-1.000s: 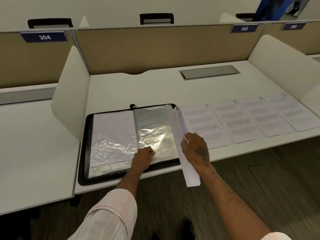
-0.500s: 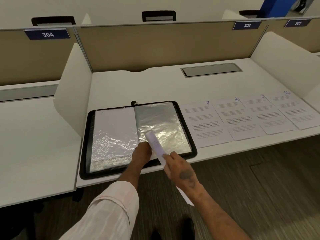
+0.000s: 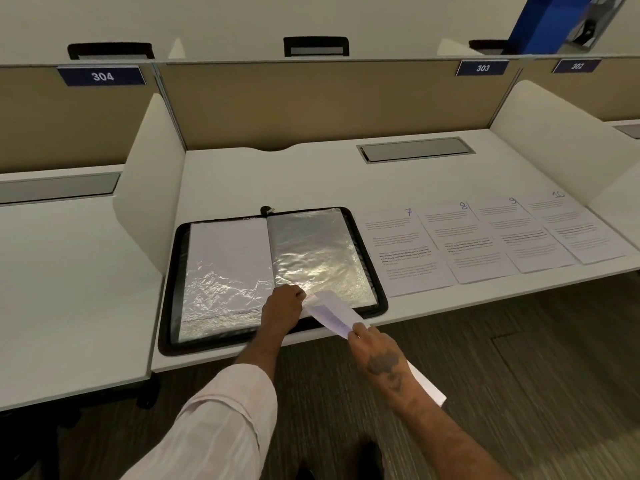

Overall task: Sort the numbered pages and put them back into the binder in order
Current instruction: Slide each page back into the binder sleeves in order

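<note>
A black binder lies open on the white desk, its clear plastic sleeves shining. My left hand pinches the bottom edge of the right-hand sleeve. My right hand grips a bent white page whose top end touches that sleeve's lower edge next to my left fingers; its tail hangs past the desk edge. Pages marked 7, 8, 9 and 10 lie side by side, overlapping, to the right of the binder.
White curved dividers stand at both sides of the desk, with a tan partition behind. A grey cable hatch sits at the back. Dark carpet lies under the front edge.
My right hand brought the page from upright beside the binder down and left to the right sleeve's bottom edge. My left hand stayed on that edge.
</note>
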Demonstrator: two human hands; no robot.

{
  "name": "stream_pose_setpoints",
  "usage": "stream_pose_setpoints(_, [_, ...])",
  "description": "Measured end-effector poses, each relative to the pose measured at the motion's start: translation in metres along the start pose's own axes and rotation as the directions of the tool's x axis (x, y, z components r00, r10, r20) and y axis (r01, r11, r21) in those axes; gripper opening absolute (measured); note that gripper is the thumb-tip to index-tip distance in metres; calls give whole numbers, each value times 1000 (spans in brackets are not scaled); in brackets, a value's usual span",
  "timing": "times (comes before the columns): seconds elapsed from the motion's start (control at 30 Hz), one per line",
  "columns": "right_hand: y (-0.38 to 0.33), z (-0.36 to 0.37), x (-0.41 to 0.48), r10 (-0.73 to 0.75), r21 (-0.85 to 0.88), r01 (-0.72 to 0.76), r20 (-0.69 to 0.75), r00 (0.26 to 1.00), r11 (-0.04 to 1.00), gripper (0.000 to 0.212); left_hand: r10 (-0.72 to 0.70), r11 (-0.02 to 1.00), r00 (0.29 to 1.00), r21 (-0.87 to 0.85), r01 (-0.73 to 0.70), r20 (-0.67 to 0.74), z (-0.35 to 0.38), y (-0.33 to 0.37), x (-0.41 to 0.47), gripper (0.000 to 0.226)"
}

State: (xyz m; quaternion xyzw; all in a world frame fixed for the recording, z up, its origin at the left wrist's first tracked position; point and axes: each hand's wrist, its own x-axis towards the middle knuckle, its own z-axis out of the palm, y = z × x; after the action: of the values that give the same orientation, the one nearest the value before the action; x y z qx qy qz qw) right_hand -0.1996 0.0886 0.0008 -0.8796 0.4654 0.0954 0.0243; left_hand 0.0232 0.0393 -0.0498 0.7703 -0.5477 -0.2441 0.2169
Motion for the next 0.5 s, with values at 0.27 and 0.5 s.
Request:
stream_pose_setpoints(0.27, [-30, -29, 11, 64, -112, -53, 99, 993, 992, 26, 150, 973, 987, 184, -139, -48, 5, 0, -15, 27])
stream_pose_setpoints(0.5, [-40, -33, 3, 61, -115, -48, 110, 992, 992, 30, -29, 999, 1000, -43, 29, -9, 0, -1, -9, 19])
